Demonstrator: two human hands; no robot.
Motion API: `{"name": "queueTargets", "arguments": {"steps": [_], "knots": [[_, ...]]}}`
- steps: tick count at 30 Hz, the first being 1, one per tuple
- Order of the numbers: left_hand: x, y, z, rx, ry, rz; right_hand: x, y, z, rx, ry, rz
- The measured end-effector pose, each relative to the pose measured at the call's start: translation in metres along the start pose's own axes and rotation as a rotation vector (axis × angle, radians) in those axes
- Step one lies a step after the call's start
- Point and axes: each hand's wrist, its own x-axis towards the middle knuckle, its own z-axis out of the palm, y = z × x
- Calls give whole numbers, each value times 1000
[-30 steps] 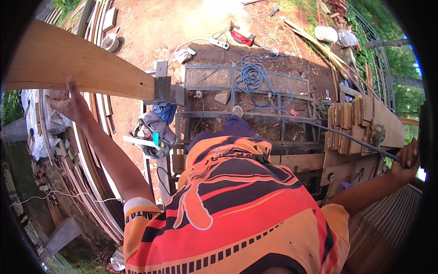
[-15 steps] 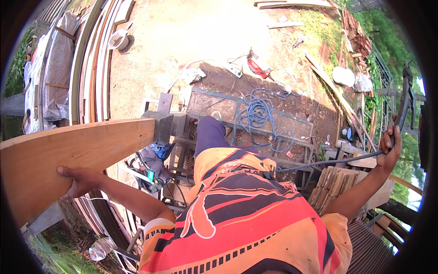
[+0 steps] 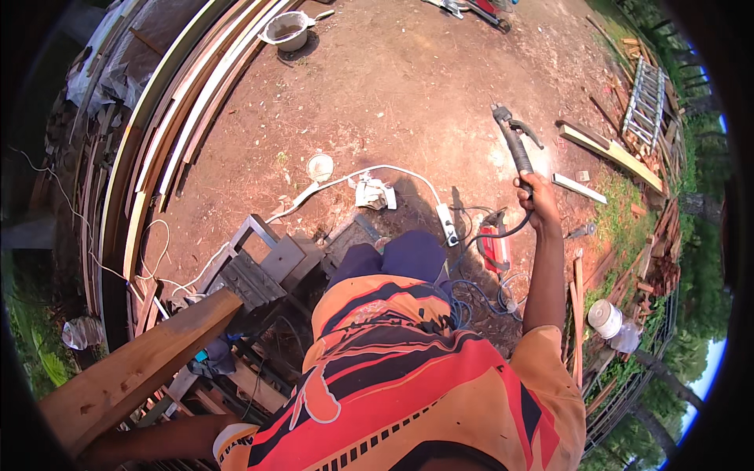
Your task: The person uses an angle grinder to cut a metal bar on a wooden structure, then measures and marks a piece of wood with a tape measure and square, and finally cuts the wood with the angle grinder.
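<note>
My right hand (image 3: 536, 200) grips a black hand tool (image 3: 516, 145) with a curved lever and a cable, held up right of centre. My left forearm (image 3: 157, 438) reaches to the lower left beside a long wooden beam (image 3: 145, 361); my left hand is hidden there by the beam and the dark rim. The beam's far end meets a grey metal block (image 3: 249, 276) on a frame. Beyond my legs lie a white power strip (image 3: 446, 225), a crumpled white object (image 3: 371, 194) and a red-and-black machine (image 3: 493, 250) with cables.
Stacked long boards (image 3: 181, 102) line the left, with a grey basin (image 3: 286, 31) beside them. At right are a ladder (image 3: 642, 102), timber pieces (image 3: 609, 157), scrap wood and a white bucket (image 3: 605, 318). A coiled blue hose (image 3: 479, 302) lies on the dirt ground (image 3: 377, 94) near the frame.
My right hand and tool have moved from the far right toward the centre. The beam and my left arm now sit lower in the picture, and the whole view has shifted.
</note>
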Motion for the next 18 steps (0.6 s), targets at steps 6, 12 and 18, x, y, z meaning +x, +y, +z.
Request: {"name": "queueTargets", "arguments": {"steps": [6,12,18], "knots": [[8,37,-19,-26,89,-173,212,77,23,25,-60,505],[-165,90,33,246,208,-328,415,165,47,-333,-125,703],[-535,137,-44,961,-554,-1210,606,286,87,-385,-347,702]]}}
